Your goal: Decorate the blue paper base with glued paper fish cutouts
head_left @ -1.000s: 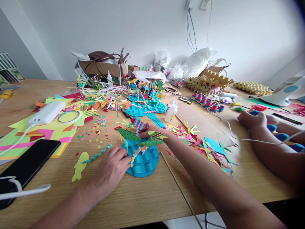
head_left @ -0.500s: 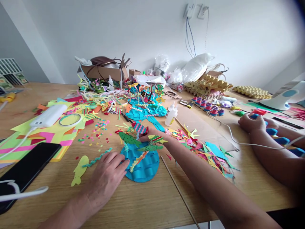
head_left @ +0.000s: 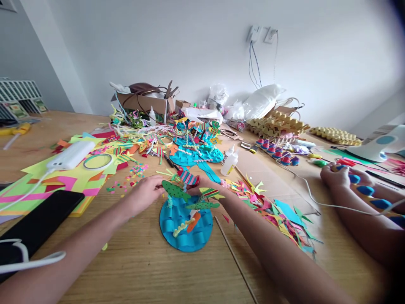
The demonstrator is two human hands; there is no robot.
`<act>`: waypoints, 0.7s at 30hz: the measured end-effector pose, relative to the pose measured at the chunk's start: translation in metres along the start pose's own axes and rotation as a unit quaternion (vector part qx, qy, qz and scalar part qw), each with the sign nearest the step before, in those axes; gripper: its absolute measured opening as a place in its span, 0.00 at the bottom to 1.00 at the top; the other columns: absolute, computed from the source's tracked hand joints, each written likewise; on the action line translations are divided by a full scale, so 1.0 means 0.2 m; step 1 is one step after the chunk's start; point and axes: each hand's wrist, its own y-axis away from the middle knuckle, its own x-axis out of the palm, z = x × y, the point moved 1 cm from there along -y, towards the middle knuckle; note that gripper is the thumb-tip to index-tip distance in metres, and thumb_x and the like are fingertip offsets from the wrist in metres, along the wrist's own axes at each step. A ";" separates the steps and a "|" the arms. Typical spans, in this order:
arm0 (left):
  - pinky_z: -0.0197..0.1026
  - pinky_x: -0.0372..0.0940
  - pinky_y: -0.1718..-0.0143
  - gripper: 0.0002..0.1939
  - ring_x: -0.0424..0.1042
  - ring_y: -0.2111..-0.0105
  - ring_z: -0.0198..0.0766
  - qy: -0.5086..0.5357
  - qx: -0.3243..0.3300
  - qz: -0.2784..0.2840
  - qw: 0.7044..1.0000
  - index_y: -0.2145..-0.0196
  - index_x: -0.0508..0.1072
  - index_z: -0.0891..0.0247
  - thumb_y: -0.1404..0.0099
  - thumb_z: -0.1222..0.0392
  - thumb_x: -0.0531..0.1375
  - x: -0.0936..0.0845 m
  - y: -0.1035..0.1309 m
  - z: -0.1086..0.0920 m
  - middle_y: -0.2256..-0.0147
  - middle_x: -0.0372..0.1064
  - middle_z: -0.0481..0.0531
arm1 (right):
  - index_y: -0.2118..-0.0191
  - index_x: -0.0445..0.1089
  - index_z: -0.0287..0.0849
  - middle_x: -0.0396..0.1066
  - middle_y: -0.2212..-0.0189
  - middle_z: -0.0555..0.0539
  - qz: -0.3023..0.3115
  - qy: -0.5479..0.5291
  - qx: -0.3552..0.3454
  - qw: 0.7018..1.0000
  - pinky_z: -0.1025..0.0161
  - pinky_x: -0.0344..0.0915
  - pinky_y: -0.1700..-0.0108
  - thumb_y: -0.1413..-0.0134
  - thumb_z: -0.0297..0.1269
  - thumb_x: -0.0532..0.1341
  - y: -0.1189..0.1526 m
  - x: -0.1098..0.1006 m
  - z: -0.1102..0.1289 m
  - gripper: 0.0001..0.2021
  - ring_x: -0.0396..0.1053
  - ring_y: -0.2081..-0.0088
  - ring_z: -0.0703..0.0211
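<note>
Blue paper disc [head_left: 185, 230], ridged with curled strips, flat on the wooden table [head_left: 142, 270]; landmark for all below.
Left hand [head_left: 144, 192]: at the disc's far-left edge, fingers closed on the green spotted paper fish [head_left: 174, 190], seemingly to keep it standing.
Right hand [head_left: 202, 182]: behind the disc, beside the striped fish [head_left: 187, 177]; grip cannot be told.
Glue bottle [head_left: 229, 159]: beyond the disc, right.
Wooden stick [head_left: 234, 253]: alongside its right edge.
Another person's hand [head_left: 336, 175]: far right.
</note>
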 end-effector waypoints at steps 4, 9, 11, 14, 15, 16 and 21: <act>0.41 0.65 0.61 0.12 0.71 0.64 0.43 0.121 0.008 0.054 0.991 0.68 0.75 0.65 0.50 0.60 0.56 0.11 -0.16 0.06 0.66 0.73 0.52 | 0.78 0.65 0.40 0.62 0.80 0.54 0.010 -0.003 -0.001 1.000 0.67 0.56 0.73 0.61 0.39 0.64 0.01 -0.01 0.02 0.10 0.58 0.76 0.65; 0.37 0.64 0.69 0.12 0.70 0.71 0.38 0.164 0.034 0.125 0.978 0.70 0.75 0.66 0.54 0.62 0.57 0.23 -0.25 0.13 0.71 0.73 0.50 | 0.78 0.64 0.40 0.61 0.80 0.53 0.009 -0.003 -0.016 1.000 0.67 0.56 0.73 0.62 0.39 0.64 0.02 -0.02 0.04 0.10 0.58 0.76 0.65; 0.36 0.63 0.71 0.11 0.69 0.72 0.37 0.147 0.049 0.119 0.981 0.71 0.74 0.66 0.54 0.63 0.58 0.26 -0.26 0.14 0.72 0.71 0.49 | 0.78 0.64 0.40 0.61 0.80 0.53 0.007 -0.002 -0.020 1.000 0.67 0.56 0.74 0.63 0.39 0.65 0.03 -0.02 0.06 0.10 0.58 0.76 0.64; 0.35 0.62 0.72 0.09 0.67 0.73 0.36 0.131 0.059 0.111 0.983 0.73 0.73 0.66 0.54 0.63 0.59 0.28 -0.27 0.14 0.73 0.69 0.48 | 0.78 0.63 0.40 0.61 0.80 0.53 0.004 0.001 -0.020 1.000 0.67 0.56 0.74 0.64 0.38 0.65 0.03 -0.01 0.08 0.10 0.58 0.76 0.65; 0.35 0.61 0.72 0.08 0.66 0.73 0.36 0.127 0.064 0.110 0.984 0.73 0.73 0.66 0.54 0.62 0.59 0.28 -0.27 0.14 0.74 0.68 0.48 | 0.78 0.63 0.40 0.61 0.80 0.54 -0.001 0.004 -0.018 1.000 0.67 0.55 0.74 0.64 0.38 0.65 0.03 -0.01 0.08 0.10 0.58 0.76 0.65; 0.35 0.61 0.72 0.07 0.66 0.73 0.36 0.125 0.069 0.110 0.984 0.74 0.73 0.66 0.53 0.62 0.59 0.28 -0.26 0.13 0.74 0.68 0.48 | 0.78 0.63 0.40 0.61 0.80 0.54 -0.006 0.009 -0.015 1.000 0.67 0.55 0.74 0.64 0.38 0.65 0.03 -0.01 0.08 0.10 0.57 0.76 0.65; 0.36 0.61 0.69 0.05 0.65 0.71 0.36 0.110 0.105 0.112 0.982 0.75 0.71 0.65 0.52 0.61 0.58 0.27 -0.25 0.10 0.75 0.67 0.48 | 0.77 0.63 0.40 0.60 0.80 0.54 -0.021 0.032 0.008 0.999 0.67 0.54 0.75 0.66 0.39 0.66 0.03 -0.01 0.07 0.12 0.57 0.76 0.65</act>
